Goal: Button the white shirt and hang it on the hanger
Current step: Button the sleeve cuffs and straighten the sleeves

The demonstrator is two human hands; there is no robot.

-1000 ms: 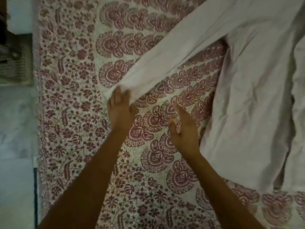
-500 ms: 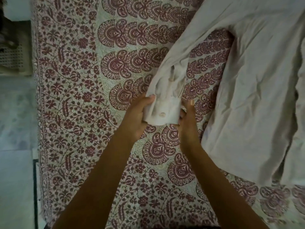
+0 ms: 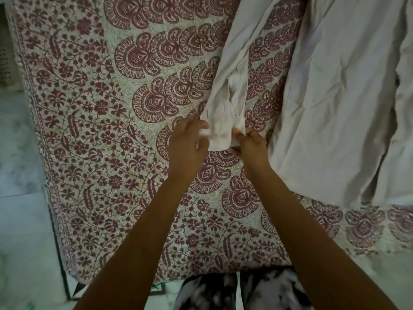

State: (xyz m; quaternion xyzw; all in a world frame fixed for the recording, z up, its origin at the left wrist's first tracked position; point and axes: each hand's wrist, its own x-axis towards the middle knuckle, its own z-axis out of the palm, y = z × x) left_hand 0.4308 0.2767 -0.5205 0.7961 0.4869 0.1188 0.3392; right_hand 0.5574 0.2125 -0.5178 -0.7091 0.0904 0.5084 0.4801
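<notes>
**Both hands on the cuff**

The shirt (image 3: 335, 97) lies spread and creased on the right side of the bedspread (image 3: 100, 108), its hem towards the person; one sleeve (image 3: 237, 52) runs from the top of the view down and to the left, across the red paisley print, and ends in the cuff (image 3: 220, 139) near the middle of the view. The slit above the cuff gapes open, showing the inside of the sleeve; a small button (image 3: 224, 135) shows faintly on the cuff's face, and whether it is fastened cannot be told.

The left hand (image 3: 187, 144) pinches the cuff's left edge, thumb on top and fingers curled beneath; the right hand (image 3: 251, 146) pinches the right edge, thumb tip pressed on the cloth; the two hands are close together, parted only by the cuff held between them; the cuff's lower edge is raised slightly off the bedspread. Both bare forearms reach in from the bottom of the view.

Pale floor (image 3: 20, 220) borders the bedspread on the left; dark-and-white patterned trousers (image 3: 223, 291) show at the bottom edge.
</notes>
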